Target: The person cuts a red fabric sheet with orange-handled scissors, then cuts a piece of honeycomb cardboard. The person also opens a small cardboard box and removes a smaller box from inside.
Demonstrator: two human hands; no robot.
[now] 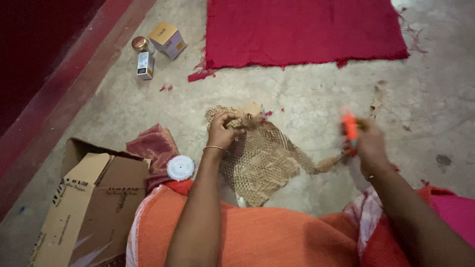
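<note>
The left hand (pixel 221 130) pinches the top edge of the brown honeycomb packing paper (pixel 262 160), lifting it off the concrete floor (pixel 307 94) so it hangs spread, while the right hand (pixel 368 146) is closed around an orange tool (pixel 350 126), probably a cutter.

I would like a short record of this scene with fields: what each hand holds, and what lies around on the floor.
left hand: left hand grips the top edge of a brown honeycomb paper sheet
right hand: right hand holds an orange tool, blurred, kind unclear
floor, near left: open cardboard box, round white disc, maroon cloth
floor, far: red mat, small boxes, jar
</note>
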